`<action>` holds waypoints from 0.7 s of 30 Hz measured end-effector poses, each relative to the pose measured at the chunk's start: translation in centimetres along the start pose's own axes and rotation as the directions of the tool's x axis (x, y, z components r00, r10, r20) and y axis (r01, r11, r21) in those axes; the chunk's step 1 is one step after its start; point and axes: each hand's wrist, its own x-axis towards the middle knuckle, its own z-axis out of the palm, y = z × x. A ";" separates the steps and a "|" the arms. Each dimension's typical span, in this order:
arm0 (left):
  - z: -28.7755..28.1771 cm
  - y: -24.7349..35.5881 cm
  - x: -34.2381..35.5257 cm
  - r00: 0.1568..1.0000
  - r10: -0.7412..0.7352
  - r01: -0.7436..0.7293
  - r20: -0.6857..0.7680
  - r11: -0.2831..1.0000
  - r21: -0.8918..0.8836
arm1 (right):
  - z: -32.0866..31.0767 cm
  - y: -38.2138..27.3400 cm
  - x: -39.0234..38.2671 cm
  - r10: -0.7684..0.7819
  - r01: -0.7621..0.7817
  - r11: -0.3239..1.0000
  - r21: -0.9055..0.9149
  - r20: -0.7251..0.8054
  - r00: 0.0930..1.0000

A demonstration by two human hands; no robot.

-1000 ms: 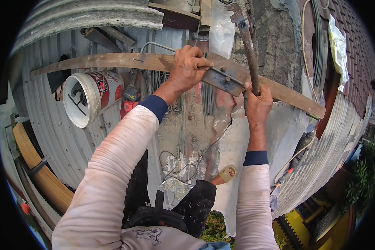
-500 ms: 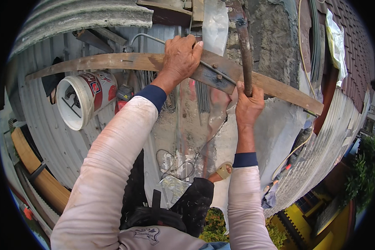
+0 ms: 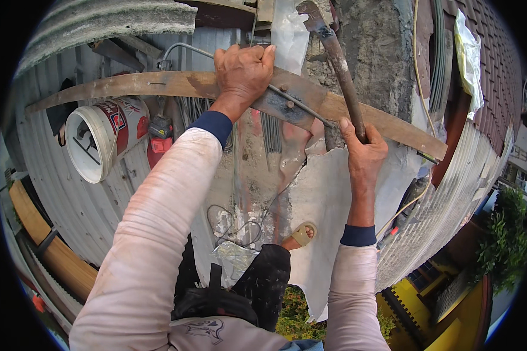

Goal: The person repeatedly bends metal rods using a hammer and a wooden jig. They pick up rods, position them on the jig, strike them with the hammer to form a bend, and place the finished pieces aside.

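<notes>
The hooked bar (image 3: 341, 65) swings from near 12 to 11 o'clock, gripped by the fingers of the right hand (image 3: 366, 152), leaving its head clear of the steel rod (image 3: 301, 106). The left hand (image 3: 243, 76), fingers partly hidden, apparently grips the rod, directed toward 4 o'clock across the plank (image 3: 389, 124).

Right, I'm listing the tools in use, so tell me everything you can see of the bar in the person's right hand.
The bar is straight and rust-brown, seemingly metal, darker toward its far end, where a hooked, notched head juts leftward. The right hand grips its near end. It slants away and leftward, crossing in front of the wooden plank in this view; whether they touch is unclear.
</notes>
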 end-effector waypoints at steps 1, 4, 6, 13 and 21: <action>0.0 0.0 0.0 1.000 -0.017 0.017 0.015 1.000 0.000 | -2.6 0.3 1.0 0.076 -0.073 0.996 -0.056 0.057 0.995; 0.1 0.1 0.0 0.999 -0.038 0.038 0.020 0.999 -0.003 | -8.6 1.3 4.5 0.034 -0.018 0.983 -0.184 0.084 0.996; 0.1 0.2 0.1 0.999 -0.038 0.038 0.002 0.999 -0.009 | -11.2 1.3 7.2 -0.042 0.096 0.921 -0.377 0.150 0.988; -0.4 0.4 0.1 0.999 -0.044 0.045 0.019 0.999 -0.017 | -11.2 -1.9 14.9 -0.315 0.527 0.621 -0.580 0.432 0.845; -0.6 0.5 0.3 0.998 -0.055 0.056 0.026 0.998 -0.032 | -7.5 -4.8 22.2 -0.416 0.747 0.455 -0.485 0.626 0.660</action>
